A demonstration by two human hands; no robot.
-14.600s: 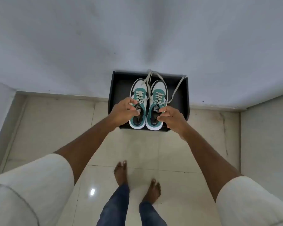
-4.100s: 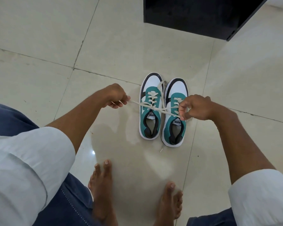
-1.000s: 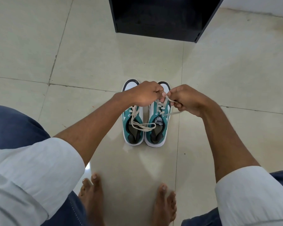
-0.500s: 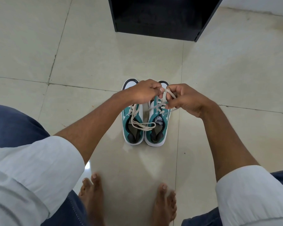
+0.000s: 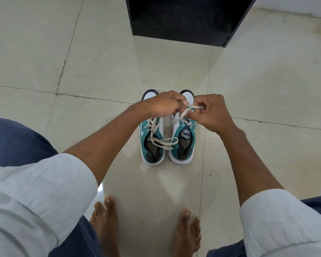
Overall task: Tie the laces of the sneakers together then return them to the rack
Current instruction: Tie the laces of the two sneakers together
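Crouching over sneakers (image 5: 167,138) on tile floor (image 5: 100,52), toes pointing toward rack (image 5: 185,19). Pair set side by side, heels nearest bare feet (image 5: 146,225), just apart, both upright. Teal and white uppers, dark toe caps, label on right tongue.

Left hand (image 5: 163,105) closed over toe end of left shoe, fingers pinching laces (image 5: 163,140). Right hand (image 5: 210,112) closed over right shoe's forefoot, thumb and fingers pinching a flat lace strand stretched between both hands. Hands nearly touching, knuckles up, above the shoes.

Slack lace loop hanging below left hand, draped across left shoe's opening and reaching over to right shoe's collar. Can't tell whether a knot is formed; crossing point hidden under fingers.

Rack: black, open front, standing on floor well beyond the toes, top cut off by frame edge. Inside dark, contents not readable.

White rolled sleeves (image 5: 37,197) and blue trousers (image 5: 17,138) at frame bottom and sides.
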